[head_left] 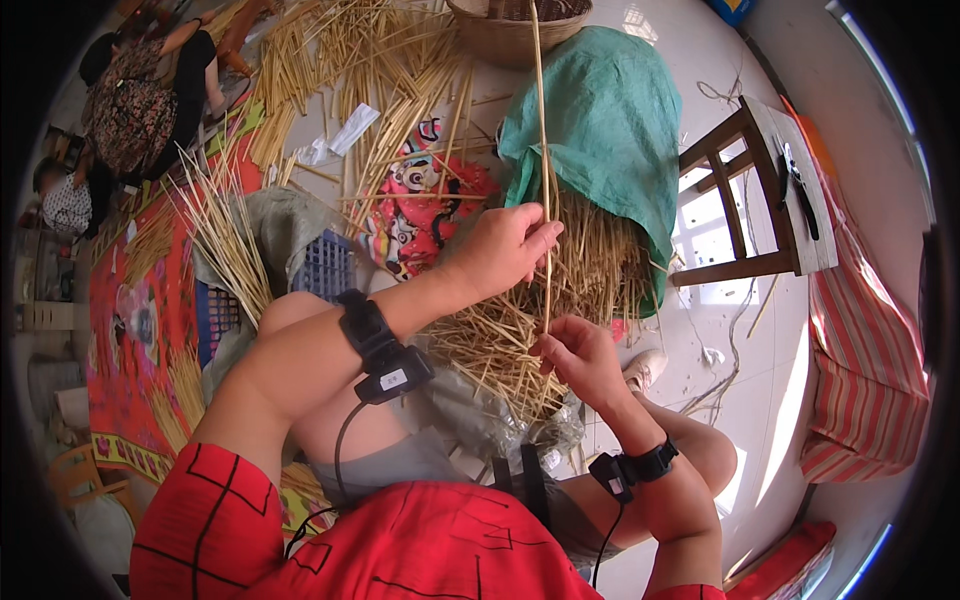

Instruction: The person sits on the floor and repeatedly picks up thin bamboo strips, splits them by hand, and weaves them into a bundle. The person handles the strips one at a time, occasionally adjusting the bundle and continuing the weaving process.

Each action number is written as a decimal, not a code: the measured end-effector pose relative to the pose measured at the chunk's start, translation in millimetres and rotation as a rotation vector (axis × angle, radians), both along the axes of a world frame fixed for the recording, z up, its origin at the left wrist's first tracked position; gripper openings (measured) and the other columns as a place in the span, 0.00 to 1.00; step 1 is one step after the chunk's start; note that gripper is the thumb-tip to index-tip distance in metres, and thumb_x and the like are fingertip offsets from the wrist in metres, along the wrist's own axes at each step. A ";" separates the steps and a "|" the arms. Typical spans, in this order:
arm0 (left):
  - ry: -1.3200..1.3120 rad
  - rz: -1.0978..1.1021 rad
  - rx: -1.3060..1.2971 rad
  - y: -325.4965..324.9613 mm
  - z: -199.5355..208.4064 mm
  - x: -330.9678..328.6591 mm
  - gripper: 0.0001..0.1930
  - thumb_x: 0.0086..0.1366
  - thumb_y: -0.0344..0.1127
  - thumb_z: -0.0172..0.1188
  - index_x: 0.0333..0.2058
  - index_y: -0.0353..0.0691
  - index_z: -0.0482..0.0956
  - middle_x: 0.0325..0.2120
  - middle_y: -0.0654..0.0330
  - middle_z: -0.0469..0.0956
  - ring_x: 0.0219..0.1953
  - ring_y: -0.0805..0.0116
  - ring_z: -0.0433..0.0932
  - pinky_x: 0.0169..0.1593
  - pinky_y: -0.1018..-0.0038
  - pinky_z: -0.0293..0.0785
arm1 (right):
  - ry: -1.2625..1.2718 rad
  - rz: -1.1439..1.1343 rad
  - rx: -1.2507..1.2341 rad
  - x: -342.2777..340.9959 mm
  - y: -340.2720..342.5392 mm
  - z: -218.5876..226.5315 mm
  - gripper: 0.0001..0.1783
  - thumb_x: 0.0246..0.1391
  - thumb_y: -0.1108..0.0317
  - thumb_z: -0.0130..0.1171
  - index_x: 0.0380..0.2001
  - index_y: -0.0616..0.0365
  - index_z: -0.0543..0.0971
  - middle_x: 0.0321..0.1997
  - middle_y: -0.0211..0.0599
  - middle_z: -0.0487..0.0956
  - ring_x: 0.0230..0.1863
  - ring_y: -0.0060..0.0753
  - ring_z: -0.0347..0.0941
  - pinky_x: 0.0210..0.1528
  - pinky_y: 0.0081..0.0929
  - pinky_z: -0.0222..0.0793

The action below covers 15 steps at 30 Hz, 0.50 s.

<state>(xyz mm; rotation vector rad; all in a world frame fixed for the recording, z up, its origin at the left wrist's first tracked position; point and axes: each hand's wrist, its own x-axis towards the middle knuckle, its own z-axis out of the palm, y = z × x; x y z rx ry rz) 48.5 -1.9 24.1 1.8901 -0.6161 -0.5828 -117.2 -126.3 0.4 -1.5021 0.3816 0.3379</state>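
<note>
A long pale straw stalk (543, 110) stands upright before me, its top running out of the picture. My left hand (505, 248) is closed around its middle, thumb and fingers pressed together. Lower down, my right hand (582, 358) pinches the stalk's bottom end between thumb and fingertips. Behind my hands a thick bundle of cut straw (605, 250) pokes out of a green woven sack (610, 110). More short straw pieces (510, 370) lie loose on clear plastic between my knees.
On the left, pale stalks (235, 240) stand in a blue plastic basket (325, 262) beside a red floral cloth (120, 330). A wicker basket (520, 38) is at the back. On the right stands a wooden stool (755, 185) bearing a black-handled tool (797, 190). Other people (140, 110) sit far left.
</note>
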 end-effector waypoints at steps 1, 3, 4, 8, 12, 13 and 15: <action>-0.006 0.007 0.013 -0.8 -0.4 -1.4 0.13 0.66 0.39 0.55 0.28 0.34 0.73 0.17 0.63 0.75 0.14 0.79 0.71 0.19 0.80 0.66 | 0.020 0.013 -0.029 1.0 1.0 1.7 0.09 0.61 0.68 0.52 0.37 0.64 0.72 0.30 0.34 0.80 0.23 0.18 0.74 0.22 0.14 0.67; 0.039 0.055 -0.094 1.6 -2.5 -3.5 0.13 0.66 0.38 0.55 0.26 0.35 0.72 0.16 0.64 0.75 0.14 0.79 0.71 0.18 0.79 0.65 | 0.039 -0.021 0.000 0.9 5.5 -0.3 0.09 0.61 0.68 0.51 0.38 0.65 0.73 0.31 0.35 0.80 0.24 0.18 0.75 0.20 0.13 0.66; -0.018 0.066 -0.091 0.7 -1.3 -5.9 0.14 0.66 0.38 0.56 0.25 0.35 0.72 0.14 0.64 0.74 0.13 0.79 0.72 0.17 0.78 0.65 | 0.047 -0.031 0.020 -0.6 6.4 -2.2 0.09 0.62 0.69 0.50 0.38 0.65 0.73 0.31 0.35 0.81 0.24 0.18 0.75 0.19 0.12 0.66; -0.155 0.070 -0.186 -2.2 -18.7 -10.0 0.15 0.64 0.39 0.58 0.24 0.33 0.71 0.13 0.58 0.74 0.13 0.73 0.74 0.18 0.73 0.67 | 0.090 -0.033 -0.127 1.5 12.6 2.5 0.10 0.60 0.73 0.48 0.37 0.69 0.75 0.26 0.37 0.80 0.21 0.20 0.74 0.23 0.15 0.67; -0.337 0.054 -0.275 -4.7 -24.0 -16.7 0.15 0.63 0.37 0.59 0.23 0.32 0.70 0.13 0.51 0.73 0.13 0.63 0.75 0.20 0.69 0.68 | 0.082 -0.010 -0.175 -1.8 15.4 0.6 0.10 0.59 0.74 0.48 0.35 0.70 0.77 0.26 0.39 0.81 0.21 0.21 0.76 0.22 0.15 0.67; -0.269 0.029 -0.257 -3.8 -23.6 -18.0 0.15 0.63 0.36 0.59 0.23 0.32 0.69 0.13 0.50 0.73 0.13 0.62 0.75 0.20 0.68 0.68 | 0.091 0.005 -0.183 -0.2 18.2 2.3 0.10 0.59 0.73 0.48 0.34 0.70 0.77 0.26 0.39 0.81 0.21 0.21 0.76 0.21 0.14 0.67; -0.159 0.011 -0.237 -1.5 -17.2 -20.6 0.14 0.62 0.36 0.59 0.22 0.33 0.69 0.14 0.50 0.73 0.16 0.59 0.75 0.22 0.66 0.68 | 0.113 0.025 -0.207 0.2 19.4 3.2 0.11 0.58 0.73 0.48 0.34 0.69 0.77 0.26 0.38 0.81 0.22 0.20 0.77 0.20 0.14 0.67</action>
